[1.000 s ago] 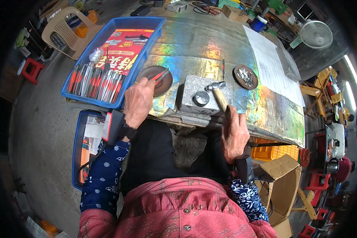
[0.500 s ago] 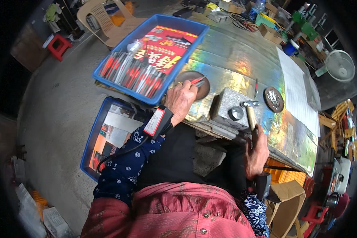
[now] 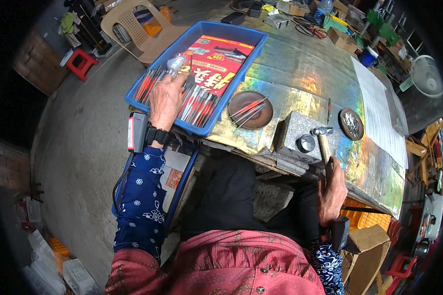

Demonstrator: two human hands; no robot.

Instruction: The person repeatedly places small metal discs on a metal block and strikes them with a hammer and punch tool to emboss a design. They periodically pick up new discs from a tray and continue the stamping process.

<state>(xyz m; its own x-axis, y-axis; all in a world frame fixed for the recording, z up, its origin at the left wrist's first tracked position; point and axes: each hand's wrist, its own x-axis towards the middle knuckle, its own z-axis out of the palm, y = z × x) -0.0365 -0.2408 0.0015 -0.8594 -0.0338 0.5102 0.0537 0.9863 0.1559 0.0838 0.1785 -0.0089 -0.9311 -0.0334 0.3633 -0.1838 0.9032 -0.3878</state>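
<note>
Left hand point(image 3: 166, 100) reaching, fingers spread, into blue tray point(image 3: 241, 30) among red-handled tools point(image 3: 197, 103); right hand point(image 3: 332, 189) gripping hammer point(image 3: 324, 142), its head resting on steel block point(image 3: 300, 135), ready for striking.

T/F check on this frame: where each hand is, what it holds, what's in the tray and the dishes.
1. The left hand reaches into the blue tray. True.
2. The right hand is empty. False: its grip is closed on a hammer.
3. The brown dish holds a few red-and-grey rods. True.
4. The hammer head rests in the small round dish. False: it sits by the grey metal block, apart from that dish.
5. The blue tray is empty. False: it holds many red-handled pieces and a red printed sheet.
</note>
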